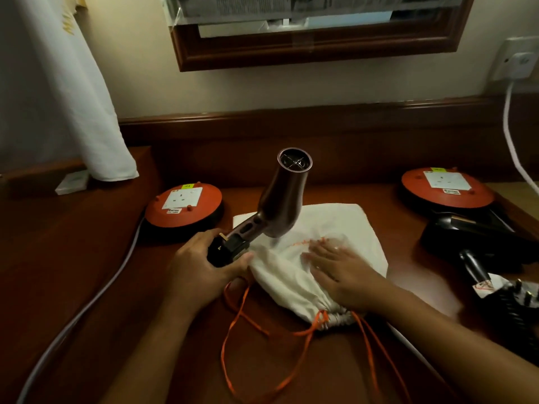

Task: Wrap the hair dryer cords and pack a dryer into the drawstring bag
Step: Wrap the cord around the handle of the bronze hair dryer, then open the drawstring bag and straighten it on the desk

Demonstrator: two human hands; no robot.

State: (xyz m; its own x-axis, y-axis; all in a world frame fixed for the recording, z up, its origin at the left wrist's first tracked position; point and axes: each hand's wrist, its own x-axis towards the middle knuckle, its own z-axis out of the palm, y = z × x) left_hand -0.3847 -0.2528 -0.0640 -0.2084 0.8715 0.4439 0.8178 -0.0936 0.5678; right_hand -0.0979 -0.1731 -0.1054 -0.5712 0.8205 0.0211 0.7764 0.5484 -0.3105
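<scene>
A bronze-brown hair dryer [281,201] is held above the desk with its nozzle pointing up and away. My left hand [201,265] grips the end of its handle together with the black plug [226,247] and wrapped cord. Under it lies a white drawstring bag [347,225], its gathered mouth toward me and orange drawstrings [236,330] trailing over the desk. My right hand [339,268] rests flat on the bag with straight fingers. A second, black hair dryer [472,243] lies at the right, its black plug [519,298] near the desk edge.
Two round orange socket reels [183,205] [446,186] sit on the wooden desk [87,258], left and right. A pale cable [87,304] runs from the left reel toward me. A white curtain [73,97] hangs at the left. A wall socket [517,64] is at upper right.
</scene>
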